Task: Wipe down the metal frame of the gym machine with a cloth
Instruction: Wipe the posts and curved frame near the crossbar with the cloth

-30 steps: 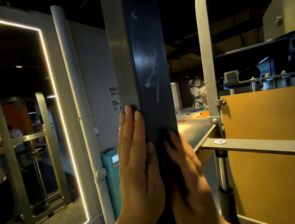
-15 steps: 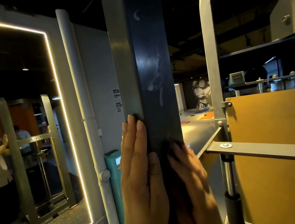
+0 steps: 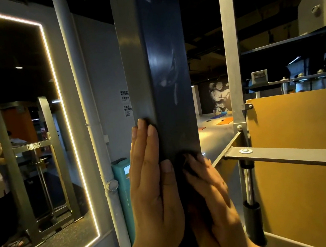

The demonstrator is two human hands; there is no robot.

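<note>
A dark square metal post (image 3: 166, 65) of the gym machine stands upright right in front of me, with pale smears on its front face. My left hand (image 3: 152, 182) lies flat with straight fingers against the post's left face. My right hand (image 3: 209, 191) presses a dark cloth (image 3: 188, 158) flat on the front face, lower than the left. The cloth shows only as a dark edge past the fingertips; the rest is hidden under my hands.
A grey curved tube (image 3: 232, 57) of the frame rises to the right, with a flat metal bar (image 3: 285, 154), a gas strut (image 3: 250, 198) and an orange panel (image 3: 302, 126). To the left are a lit-rimmed mirror (image 3: 26, 140), a white pipe (image 3: 85, 104) and a teal box (image 3: 122, 181).
Both hands have slid a little way down the post, away from the pale smears, and the cloth went with the right hand.
</note>
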